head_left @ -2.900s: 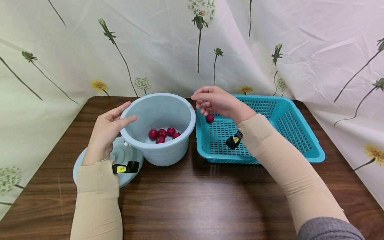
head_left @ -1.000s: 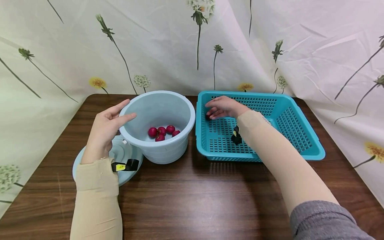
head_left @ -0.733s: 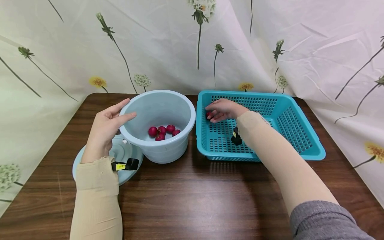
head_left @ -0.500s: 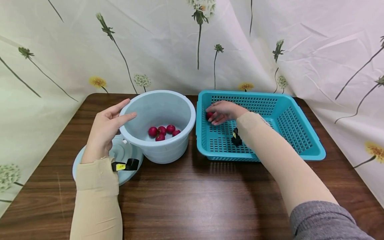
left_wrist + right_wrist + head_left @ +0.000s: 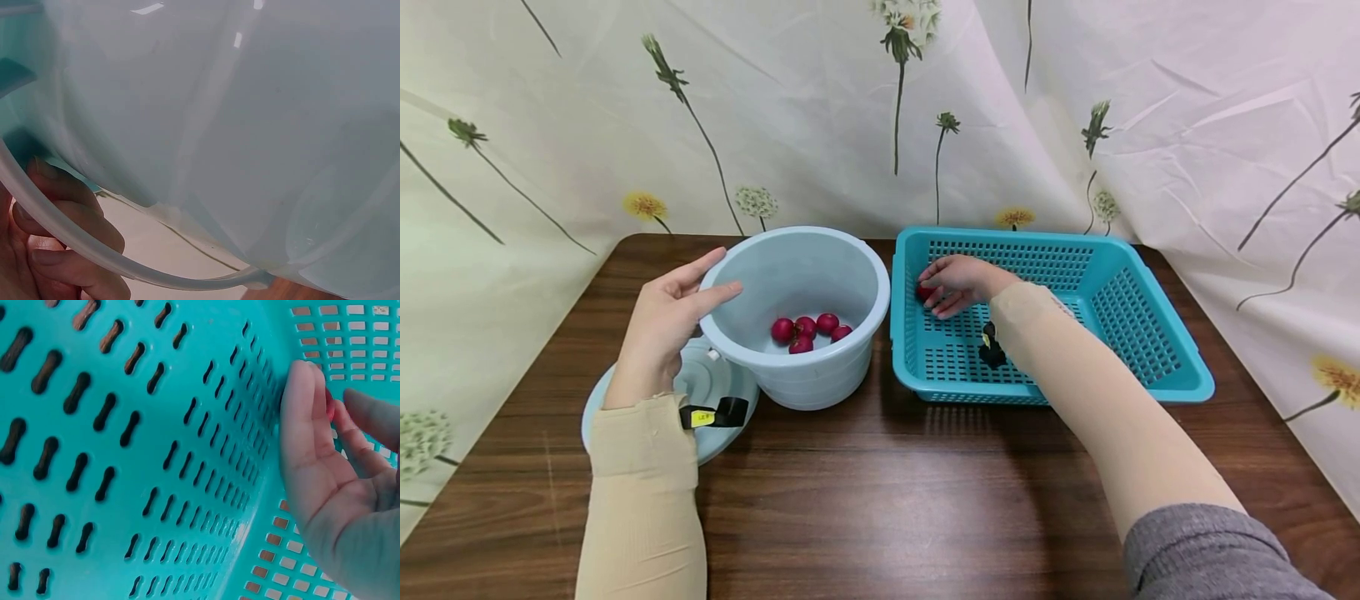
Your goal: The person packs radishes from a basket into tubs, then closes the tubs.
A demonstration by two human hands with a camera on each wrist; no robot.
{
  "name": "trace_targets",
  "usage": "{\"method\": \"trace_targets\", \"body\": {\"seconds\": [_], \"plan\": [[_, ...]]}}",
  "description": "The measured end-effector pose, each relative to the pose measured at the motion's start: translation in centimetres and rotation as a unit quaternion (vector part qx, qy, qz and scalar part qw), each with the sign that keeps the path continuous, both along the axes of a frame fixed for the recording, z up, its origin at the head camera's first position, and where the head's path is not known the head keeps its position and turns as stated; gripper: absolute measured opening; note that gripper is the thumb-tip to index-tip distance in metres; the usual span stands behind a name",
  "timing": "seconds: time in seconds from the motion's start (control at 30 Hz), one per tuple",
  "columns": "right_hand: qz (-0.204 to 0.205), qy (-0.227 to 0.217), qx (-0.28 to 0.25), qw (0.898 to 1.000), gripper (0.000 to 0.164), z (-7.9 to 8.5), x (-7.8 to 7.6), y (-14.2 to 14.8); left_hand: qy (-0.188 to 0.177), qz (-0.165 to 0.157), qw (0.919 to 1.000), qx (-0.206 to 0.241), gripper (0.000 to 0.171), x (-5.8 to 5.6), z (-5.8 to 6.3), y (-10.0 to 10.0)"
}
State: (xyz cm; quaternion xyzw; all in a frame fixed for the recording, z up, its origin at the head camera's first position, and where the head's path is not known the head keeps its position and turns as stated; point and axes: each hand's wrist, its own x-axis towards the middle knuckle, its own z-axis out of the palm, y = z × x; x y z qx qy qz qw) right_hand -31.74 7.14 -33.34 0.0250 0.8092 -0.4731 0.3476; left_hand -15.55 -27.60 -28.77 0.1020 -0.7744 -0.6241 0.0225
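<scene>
A pale blue bucket [image 5: 812,383] stands left of centre with several red radishes [image 5: 802,327] on its floor. My left hand [image 5: 664,321] grips its left rim, thumb over the inside. In the left wrist view the curled fingers [image 5: 81,265] lie behind the bucket's thin handle [image 5: 125,265]. Inside the turquoise basket [image 5: 977,396], at its left end, my right hand [image 5: 958,283] has its fingertips around a single radish [image 5: 924,292]. The right wrist view shows only a red sliver of this radish [image 5: 330,406] between thumb and fingers; the rest is hidden.
The round pale blue lid [image 5: 718,442] lies on the dark wooden table [image 5: 887,508], partly under my left wrist. The basket's perforated walls rise around my right hand. A flower-printed cloth [image 5: 820,108] hangs behind the table.
My right hand has gone from above the basket's left rim down into the basket, onto the radish there. The left hand and the bucket stay where they were.
</scene>
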Motion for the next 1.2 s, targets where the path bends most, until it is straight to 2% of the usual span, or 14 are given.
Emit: {"method": "trace_targets", "body": {"seconds": [0.2, 0.27, 0.4, 0.57, 0.77, 0.97, 1.2], "plan": [[-0.006, 0.017, 0.018, 1.000, 0.022, -0.1, 0.1, -0.1, 0.006, -0.002, 0.9995, 0.032, 0.067, 0.0, 0.0, -0.1], [-0.007, 0.031, 0.028, 0.999, 0.021, -0.1, 0.2, -0.1, 0.005, -0.001, 0.9995, 0.031, 0.067, 0.0, 0.0, -0.1], [-0.010, 0.044, 0.040, 0.998, 0.023, -0.1, 0.2, -0.1, 0.001, 0.002, 1.0000, -0.002, 0.066, 0.0, 0.0, 0.0], [0.014, 0.022, 0.046, 0.999, 0.032, 0.0, 0.3, 0.0, -0.001, 0.005, 0.9998, -0.017, 0.064, 0.0, 0.0, 0.0], [0.054, -0.018, 0.061, 0.996, 0.030, 0.2, 0.3, 0.3, 0.003, 0.001, 1.0000, -0.007, 0.064, 0.0, 0.0, 0.2], [0.069, -0.016, 0.070, 0.995, 0.032, 0.4, 0.3, 0.5, 0.007, 0.001, 0.9999, -0.008, 0.064, 0.1, 0.0, 0.2], [0.059, 0.000, 0.050, 0.997, 0.032, 1.2, 0.3, 0.7, 0.009, -0.003, 0.9999, 0.011, 0.066, 0.1, 0.0, 0.0]]}}
